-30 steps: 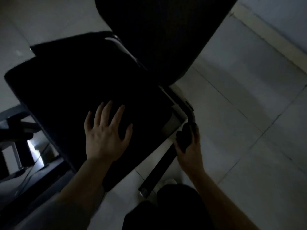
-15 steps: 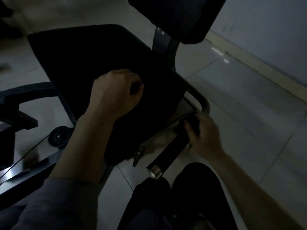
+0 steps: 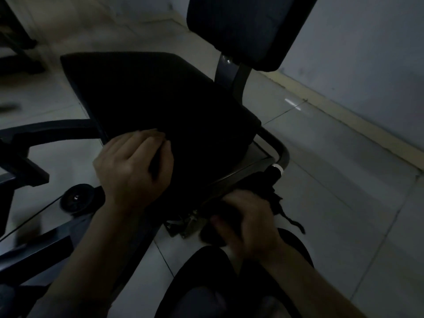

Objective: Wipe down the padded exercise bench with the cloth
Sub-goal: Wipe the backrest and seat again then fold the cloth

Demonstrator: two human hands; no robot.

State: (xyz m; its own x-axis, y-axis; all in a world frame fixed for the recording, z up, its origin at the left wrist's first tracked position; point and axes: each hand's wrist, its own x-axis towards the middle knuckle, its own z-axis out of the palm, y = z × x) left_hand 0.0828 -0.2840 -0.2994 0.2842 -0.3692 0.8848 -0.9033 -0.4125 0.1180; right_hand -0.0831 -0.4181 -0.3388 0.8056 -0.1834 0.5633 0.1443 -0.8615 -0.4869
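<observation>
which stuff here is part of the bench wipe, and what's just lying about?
Part of the job:
seat pad
back pad
cloth, bunched in the right hand
left hand, fingers curled at the seat pad's edge

Just lying about:
wheel
metal frame
tiled floor

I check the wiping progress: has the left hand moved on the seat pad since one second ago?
Yes. The left hand slid toward the seat pad's near left edge, fingers now curled.

Floor (image 3: 332, 175): pale tiles, dim light | Bench frame (image 3: 281, 154): dark metal, standing on the tiles at centre | Seat pad (image 3: 160, 106): black, on the frame | Wheel (image 3: 76, 198): black, near left on the floor
</observation>
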